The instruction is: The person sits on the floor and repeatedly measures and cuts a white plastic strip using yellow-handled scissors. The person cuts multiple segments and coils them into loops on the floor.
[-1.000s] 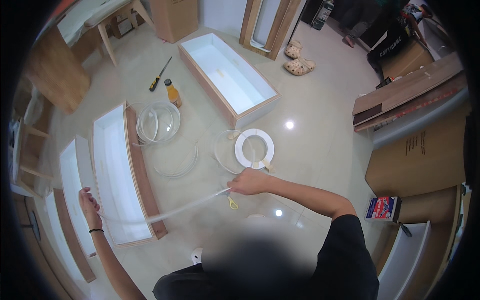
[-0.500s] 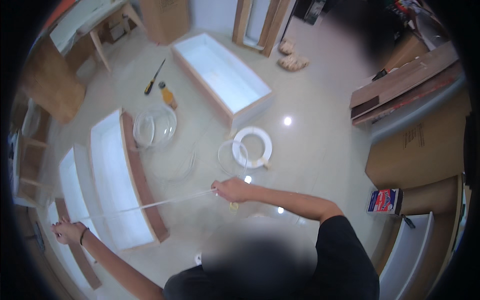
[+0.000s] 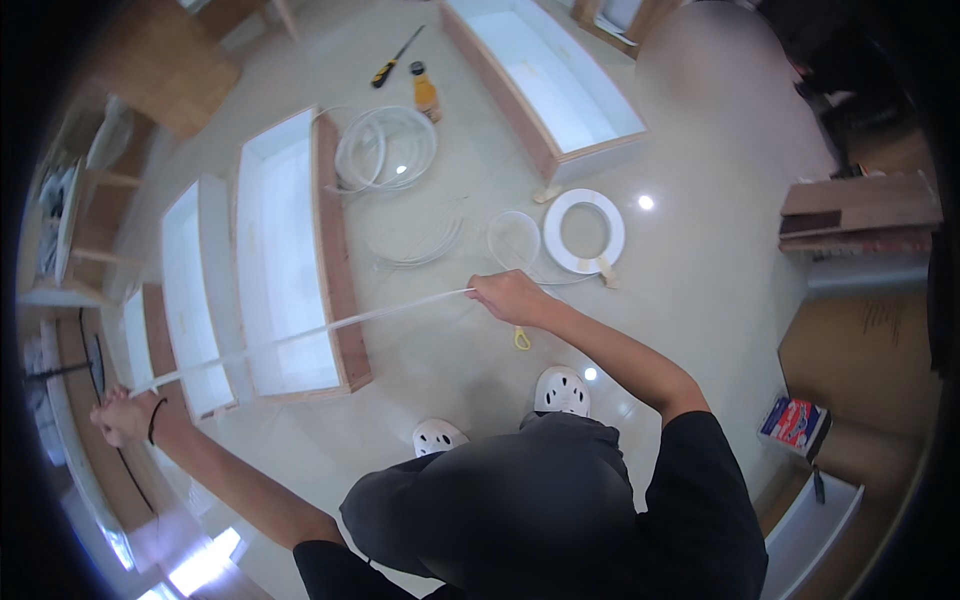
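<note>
The pale strip (image 3: 355, 318) runs nearly straight above the open boxes (image 3: 340, 260), the left grip (image 3: 122, 418) closed on it and the right grip (image 3: 505, 297) pinching it. It looks light, bendy and slippery (flat pinches well apart should suit it).

Strip (image 3: 345, 322) is partly hidden in left hand (image 3: 125, 417); far box (image 3: 550, 75) is cut off by top edge.

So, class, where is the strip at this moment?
In the head view, the strip spans the left half, from the left hand to the right hand near the centre, crossing in front of white boxes.
</note>
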`<action>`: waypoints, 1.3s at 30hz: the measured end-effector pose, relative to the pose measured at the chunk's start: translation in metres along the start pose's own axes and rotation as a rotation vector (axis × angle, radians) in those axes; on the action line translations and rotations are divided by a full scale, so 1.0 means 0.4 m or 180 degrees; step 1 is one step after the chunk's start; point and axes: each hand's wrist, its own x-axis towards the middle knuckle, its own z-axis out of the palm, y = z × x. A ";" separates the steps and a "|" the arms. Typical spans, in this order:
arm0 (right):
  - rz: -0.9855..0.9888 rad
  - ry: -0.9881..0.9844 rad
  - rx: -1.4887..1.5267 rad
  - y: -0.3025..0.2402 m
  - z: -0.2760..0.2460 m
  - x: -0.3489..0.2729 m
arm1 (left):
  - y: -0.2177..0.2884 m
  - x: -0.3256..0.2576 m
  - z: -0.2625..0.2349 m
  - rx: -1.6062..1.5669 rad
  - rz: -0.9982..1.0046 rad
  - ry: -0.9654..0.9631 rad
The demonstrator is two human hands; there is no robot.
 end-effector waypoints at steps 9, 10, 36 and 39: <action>-0.0280 -0.0109 0.0348 -0.022 0.035 0.039 | 0.010 0.086 -0.064 0.0159 -0.0221 -0.0525; -0.0162 -0.0219 0.0250 -0.023 0.041 0.045 | 0.013 0.106 -0.077 0.0128 -0.0173 -0.0578; 0.0602 -0.0748 0.0028 -0.044 0.136 0.025 | -0.021 0.025 -0.175 -0.0394 -0.0684 -0.0271; 0.0689 -0.0765 0.0193 -0.047 0.138 0.010 | 0.004 0.012 -0.195 -0.1509 -0.1068 -0.0790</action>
